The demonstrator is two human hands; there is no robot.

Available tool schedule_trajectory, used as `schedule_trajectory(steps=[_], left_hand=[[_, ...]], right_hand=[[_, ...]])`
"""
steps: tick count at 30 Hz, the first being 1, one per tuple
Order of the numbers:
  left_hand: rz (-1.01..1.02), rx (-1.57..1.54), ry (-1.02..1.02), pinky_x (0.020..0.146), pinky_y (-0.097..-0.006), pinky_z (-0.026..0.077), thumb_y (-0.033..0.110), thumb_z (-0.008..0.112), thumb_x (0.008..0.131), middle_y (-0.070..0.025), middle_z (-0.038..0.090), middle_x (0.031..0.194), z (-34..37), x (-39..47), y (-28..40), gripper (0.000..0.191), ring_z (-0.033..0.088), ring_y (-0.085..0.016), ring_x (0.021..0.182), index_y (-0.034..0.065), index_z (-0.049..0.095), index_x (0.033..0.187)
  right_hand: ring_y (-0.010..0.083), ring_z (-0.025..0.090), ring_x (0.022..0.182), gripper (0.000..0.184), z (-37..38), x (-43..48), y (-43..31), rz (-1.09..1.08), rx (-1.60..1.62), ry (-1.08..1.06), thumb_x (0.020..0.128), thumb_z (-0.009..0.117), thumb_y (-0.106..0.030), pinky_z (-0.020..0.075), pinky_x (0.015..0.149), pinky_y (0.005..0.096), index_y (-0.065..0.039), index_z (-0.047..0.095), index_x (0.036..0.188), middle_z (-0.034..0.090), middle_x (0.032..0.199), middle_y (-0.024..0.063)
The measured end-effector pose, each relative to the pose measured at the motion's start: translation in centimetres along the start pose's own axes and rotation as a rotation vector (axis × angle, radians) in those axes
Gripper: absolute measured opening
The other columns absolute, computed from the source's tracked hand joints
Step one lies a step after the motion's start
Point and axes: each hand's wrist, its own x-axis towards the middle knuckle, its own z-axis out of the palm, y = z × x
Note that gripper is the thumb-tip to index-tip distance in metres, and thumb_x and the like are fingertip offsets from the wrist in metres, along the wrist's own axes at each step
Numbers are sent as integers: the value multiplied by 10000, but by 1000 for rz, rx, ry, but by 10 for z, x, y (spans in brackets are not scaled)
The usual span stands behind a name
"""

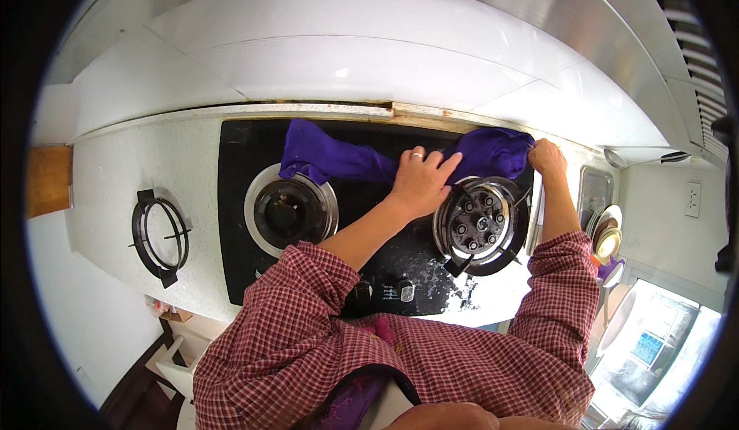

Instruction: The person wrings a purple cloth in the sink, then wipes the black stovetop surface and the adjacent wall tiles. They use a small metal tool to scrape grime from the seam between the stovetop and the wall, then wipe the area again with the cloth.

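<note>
A purple cloth (352, 156) lies stretched along the back of a black glass gas cooktop (375, 245). My left hand (424, 179), with a ring on one finger, rests on the middle of the cloth; whether its fingers grip the fabric is unclear. At the cloth's right end, by the cooktop's back right corner, my right hand (547, 157) has its fingers closed on the fabric. The right burner (479, 225) has its black pan support around it. The left burner (286, 210) has a metal ring, and part of the cloth overlaps its back edge.
A round black pan support (160, 238) lies on the counter at the left. White wall panels (346, 66) rise behind the cooktop. Stacked plates (606, 228) and a metal tray (596, 187) stand at the right. Two control knobs (406, 291) are near the front edge.
</note>
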Motion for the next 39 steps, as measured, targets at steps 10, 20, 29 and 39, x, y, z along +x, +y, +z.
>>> schedule_trajectory(steps=[10, 20, 29, 39], left_hand=[[-272, 38, -82, 901, -426, 407, 315, 733, 806, -82, 554, 1033, -26, -47, -18, 490, 505, -280, 1051, 95, 623, 1230], [-111, 265, 190, 896, -483, 384, 235, 718, 791, -79, 562, 1009, -108, -37, -68, 326, 531, -274, 1036, 81, 626, 1063], [-314, 418, -222, 1091, -466, 301, 244, 709, 863, -32, 387, 1394, -203, -91, -224, 611, 337, -268, 1320, 285, 461, 1420], [-149, 546, -46, 1112, -469, 276, 230, 670, 883, -39, 361, 1421, -179, -105, -236, 608, 291, -283, 1350, 268, 441, 1445]], right_hand=[[399, 638, 1103, 298, 20, -3, -10, 82, -11, 40, 867, 533, -123, 518, 911, 485, -12, 681, 1101, 647, 1177, 261], [439, 682, 695, 227, 26, 15, -15, 72, 490, -53, 767, 462, -14, 531, 601, 471, 128, 630, 826, 662, 790, 327], [408, 703, 713, 269, 43, 23, -59, 181, 601, 33, 758, 514, -38, 552, 626, 434, 144, 664, 890, 669, 850, 342], [416, 702, 737, 273, 47, -6, -100, 14, 540, 104, 748, 506, -38, 560, 650, 448, 137, 661, 888, 669, 829, 334]])
